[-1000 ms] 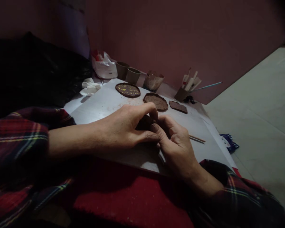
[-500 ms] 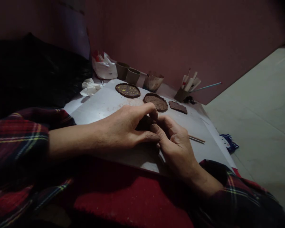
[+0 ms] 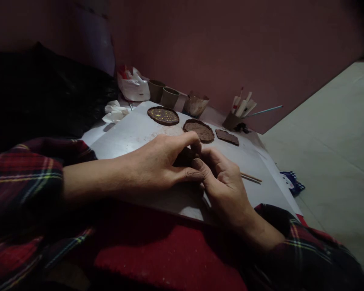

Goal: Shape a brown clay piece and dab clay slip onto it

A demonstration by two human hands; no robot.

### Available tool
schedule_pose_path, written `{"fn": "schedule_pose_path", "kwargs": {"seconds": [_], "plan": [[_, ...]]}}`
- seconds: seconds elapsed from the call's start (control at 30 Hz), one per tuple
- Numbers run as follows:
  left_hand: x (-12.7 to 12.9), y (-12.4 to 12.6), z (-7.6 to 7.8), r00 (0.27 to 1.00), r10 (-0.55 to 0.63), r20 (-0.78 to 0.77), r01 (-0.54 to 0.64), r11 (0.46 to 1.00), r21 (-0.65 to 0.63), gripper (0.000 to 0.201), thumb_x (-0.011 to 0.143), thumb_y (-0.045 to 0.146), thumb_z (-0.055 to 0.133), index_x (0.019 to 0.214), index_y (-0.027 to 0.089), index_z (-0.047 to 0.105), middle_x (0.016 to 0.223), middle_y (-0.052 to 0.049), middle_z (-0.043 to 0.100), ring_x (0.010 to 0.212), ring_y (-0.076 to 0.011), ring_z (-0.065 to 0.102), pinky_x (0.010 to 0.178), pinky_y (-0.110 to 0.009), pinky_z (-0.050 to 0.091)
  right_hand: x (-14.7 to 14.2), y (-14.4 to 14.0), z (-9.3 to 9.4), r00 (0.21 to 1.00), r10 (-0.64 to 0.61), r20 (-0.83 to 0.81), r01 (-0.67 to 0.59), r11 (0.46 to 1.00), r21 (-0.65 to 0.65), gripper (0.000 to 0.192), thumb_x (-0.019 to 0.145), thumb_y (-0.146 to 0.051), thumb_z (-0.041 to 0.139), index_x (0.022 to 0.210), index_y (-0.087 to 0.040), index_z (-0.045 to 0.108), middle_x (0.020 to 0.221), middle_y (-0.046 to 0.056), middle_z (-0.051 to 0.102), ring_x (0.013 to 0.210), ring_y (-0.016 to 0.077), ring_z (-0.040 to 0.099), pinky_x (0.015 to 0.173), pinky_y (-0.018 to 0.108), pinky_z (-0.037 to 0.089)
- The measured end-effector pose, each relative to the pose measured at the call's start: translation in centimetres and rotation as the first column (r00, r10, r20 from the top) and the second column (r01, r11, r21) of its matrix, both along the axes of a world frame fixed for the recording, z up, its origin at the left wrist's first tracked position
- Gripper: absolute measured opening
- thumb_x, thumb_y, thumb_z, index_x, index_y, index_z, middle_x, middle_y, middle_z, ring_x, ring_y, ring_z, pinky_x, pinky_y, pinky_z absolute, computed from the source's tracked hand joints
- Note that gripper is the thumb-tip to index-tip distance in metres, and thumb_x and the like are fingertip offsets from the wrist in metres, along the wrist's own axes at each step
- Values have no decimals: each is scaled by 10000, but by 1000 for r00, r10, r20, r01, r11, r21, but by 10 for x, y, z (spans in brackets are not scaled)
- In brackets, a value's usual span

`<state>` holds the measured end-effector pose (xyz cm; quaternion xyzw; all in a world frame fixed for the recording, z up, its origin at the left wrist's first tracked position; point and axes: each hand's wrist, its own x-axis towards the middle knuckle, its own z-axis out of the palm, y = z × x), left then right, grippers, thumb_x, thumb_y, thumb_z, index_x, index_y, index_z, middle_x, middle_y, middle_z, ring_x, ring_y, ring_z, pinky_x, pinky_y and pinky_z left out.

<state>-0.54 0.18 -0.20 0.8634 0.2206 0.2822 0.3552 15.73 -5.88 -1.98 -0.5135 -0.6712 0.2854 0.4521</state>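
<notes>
My left hand [image 3: 160,163] curls its fingers and thumb around a dark brown piece of clay [image 3: 185,157], most of which is hidden in shadow. From the other side my right hand [image 3: 226,184] grips the same piece, its thumb beside the left thumb. Brown smears coat both thumbs. Just beyond the fingers, on the white board [image 3: 121,139], lies a round brown clay disc [image 3: 200,131] with a raised rim. To its left rests a similar disc with yellow dots [image 3: 163,116], and to its right a small flat clay slab [image 3: 227,137].
A thin wooden stick [image 3: 251,177] lies right of my hands. Along the wall stand two dark cups [image 3: 170,97], a smeared clear cup [image 3: 196,104], a holder [image 3: 231,120] with several tools and a white plastic bag [image 3: 134,85]. Crumpled tissue [image 3: 115,111] lies at the left.
</notes>
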Motion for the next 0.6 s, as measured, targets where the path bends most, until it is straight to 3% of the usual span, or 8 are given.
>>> {"fn": "schedule_pose_path", "kwargs": {"seconds": [0.6], "plan": [[0, 1, 1, 1000, 4, 6, -4, 1000, -10, 209, 823, 276, 643, 994, 187, 562, 871, 14, 654, 802, -134, 620, 685, -243, 477, 1, 2, -1, 1000, -3, 8, 3, 1000, 9, 103, 904, -287, 536, 907, -196, 584, 851, 9, 632, 794, 146, 590, 707, 280, 456]]}}
